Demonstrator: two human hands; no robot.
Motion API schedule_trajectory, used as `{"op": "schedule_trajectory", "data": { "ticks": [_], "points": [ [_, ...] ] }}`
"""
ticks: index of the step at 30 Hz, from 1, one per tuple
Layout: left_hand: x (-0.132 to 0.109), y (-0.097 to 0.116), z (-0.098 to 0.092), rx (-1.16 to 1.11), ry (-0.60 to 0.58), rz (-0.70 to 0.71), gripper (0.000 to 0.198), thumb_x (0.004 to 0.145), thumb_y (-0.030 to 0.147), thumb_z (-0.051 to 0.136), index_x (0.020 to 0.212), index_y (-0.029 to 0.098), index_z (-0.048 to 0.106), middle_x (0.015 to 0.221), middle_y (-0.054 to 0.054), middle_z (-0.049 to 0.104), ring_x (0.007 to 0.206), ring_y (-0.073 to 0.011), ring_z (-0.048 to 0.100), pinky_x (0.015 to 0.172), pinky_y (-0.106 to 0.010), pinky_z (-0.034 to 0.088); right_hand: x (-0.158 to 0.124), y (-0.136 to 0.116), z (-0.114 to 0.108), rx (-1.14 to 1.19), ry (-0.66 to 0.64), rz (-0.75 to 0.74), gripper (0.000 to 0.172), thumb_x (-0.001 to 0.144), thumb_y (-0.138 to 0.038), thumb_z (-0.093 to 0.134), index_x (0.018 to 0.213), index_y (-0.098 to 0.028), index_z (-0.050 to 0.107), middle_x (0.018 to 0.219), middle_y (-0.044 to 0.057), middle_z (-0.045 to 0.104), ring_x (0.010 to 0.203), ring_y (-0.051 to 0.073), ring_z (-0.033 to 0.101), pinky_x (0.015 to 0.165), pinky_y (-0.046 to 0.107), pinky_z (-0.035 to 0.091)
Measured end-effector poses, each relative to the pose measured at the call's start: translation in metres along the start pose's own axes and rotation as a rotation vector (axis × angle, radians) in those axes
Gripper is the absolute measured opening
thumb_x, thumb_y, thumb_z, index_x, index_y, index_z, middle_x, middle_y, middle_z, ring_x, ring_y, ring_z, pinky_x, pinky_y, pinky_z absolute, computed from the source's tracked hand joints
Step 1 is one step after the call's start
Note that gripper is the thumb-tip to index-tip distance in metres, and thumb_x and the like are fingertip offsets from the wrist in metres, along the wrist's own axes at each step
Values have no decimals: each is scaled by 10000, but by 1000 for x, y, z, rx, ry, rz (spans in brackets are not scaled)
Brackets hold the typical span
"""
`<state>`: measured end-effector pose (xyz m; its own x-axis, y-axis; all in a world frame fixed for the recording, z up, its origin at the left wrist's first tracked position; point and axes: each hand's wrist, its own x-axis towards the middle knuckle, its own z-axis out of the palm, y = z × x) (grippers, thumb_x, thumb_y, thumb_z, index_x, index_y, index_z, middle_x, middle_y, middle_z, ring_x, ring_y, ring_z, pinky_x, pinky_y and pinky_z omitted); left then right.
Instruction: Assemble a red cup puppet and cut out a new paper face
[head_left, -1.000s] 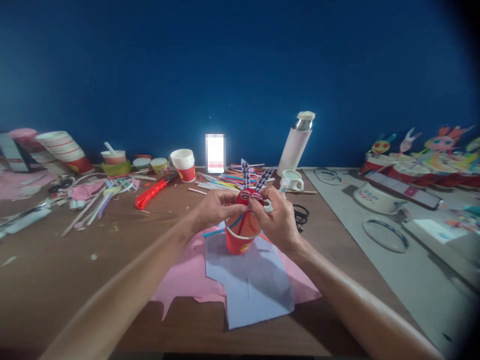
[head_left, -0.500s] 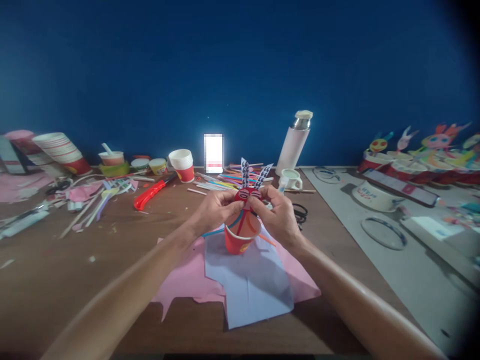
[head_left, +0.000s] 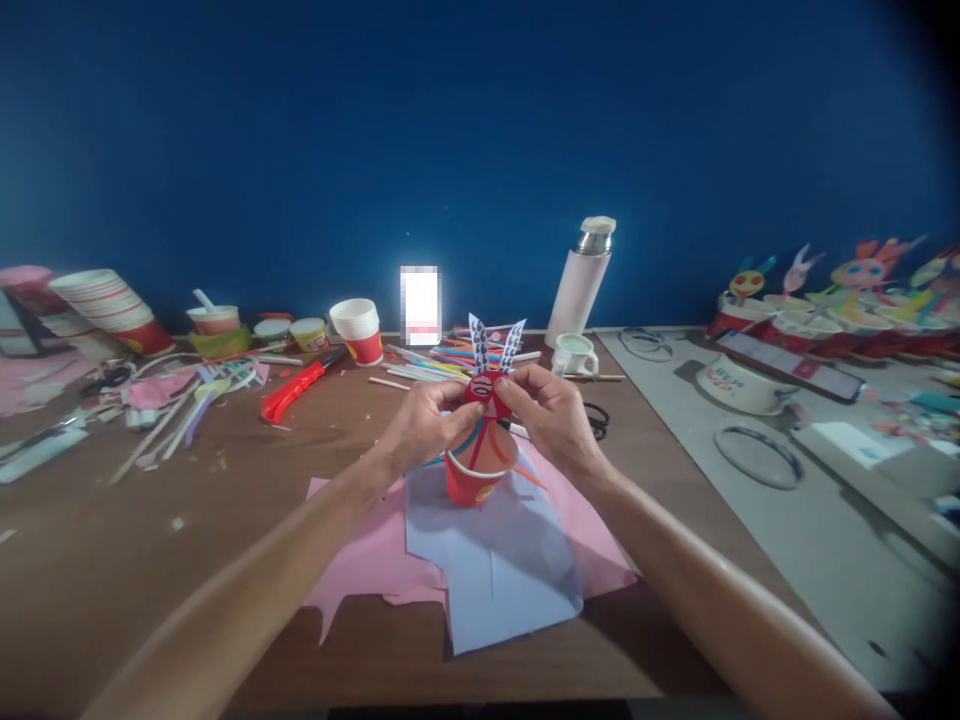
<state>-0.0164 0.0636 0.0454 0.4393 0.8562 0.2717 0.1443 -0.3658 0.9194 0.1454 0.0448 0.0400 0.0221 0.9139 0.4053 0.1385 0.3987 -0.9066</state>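
Between my two hands is a red paper puppet head (head_left: 493, 404) with dark-lined eyes and two white, black-patterned paper ears (head_left: 510, 347) standing upright. My left hand (head_left: 429, 422) pinches its left edge between thumb and fingers. Pressed on the head's right side are the thumb and fingertips of my right hand (head_left: 555, 415), hiding the eye there. Just below stands a red paper cup (head_left: 472, 488), pale inside, with strips running up toward the head. An orange strip (head_left: 531, 474) sticks out at the right. Under the cup lie light blue paper (head_left: 502, 580) and pink paper (head_left: 367, 560).
A red utility knife (head_left: 291, 393), stacked cups (head_left: 357, 325) and colored sticks (head_left: 427, 370) lie beyond my left hand. Behind my right hand are a mug (head_left: 576, 352) and a leaning thermos (head_left: 579, 290). Finished cup puppets (head_left: 750, 290) and a tape roll (head_left: 759, 457) are at right.
The whole view has shifted slightly, so things sit a little further left. My right thumb and fingertips have moved up onto the head's right eye; the left hand keeps its pinch.
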Motion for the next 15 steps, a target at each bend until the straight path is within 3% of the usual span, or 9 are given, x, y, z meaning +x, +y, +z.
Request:
{"op": "schedule_trajectory", "data": {
  "ticks": [8, 15],
  "points": [
    [0, -1, 1, 16, 13, -11, 194, 741, 249, 600, 868, 124, 677, 799, -41, 673, 836, -208, 607, 802, -323, 460, -1, 0, 0, -57, 20, -6, 186, 797, -329, 568, 706, -168, 588, 624, -9, 582, 599, 131, 531, 583, 249, 443],
    [0, -3, 3, -71, 34, -8, 194, 736, 247, 618, 890, 146, 677, 766, -33, 661, 804, -188, 603, 780, -319, 467, -2, -4, -8, 24, -30, -20, 263, 855, -406, 488, 843, -178, 620, 700, 3, 611, 647, 139, 557, 595, 244, 446]
  ]
}}
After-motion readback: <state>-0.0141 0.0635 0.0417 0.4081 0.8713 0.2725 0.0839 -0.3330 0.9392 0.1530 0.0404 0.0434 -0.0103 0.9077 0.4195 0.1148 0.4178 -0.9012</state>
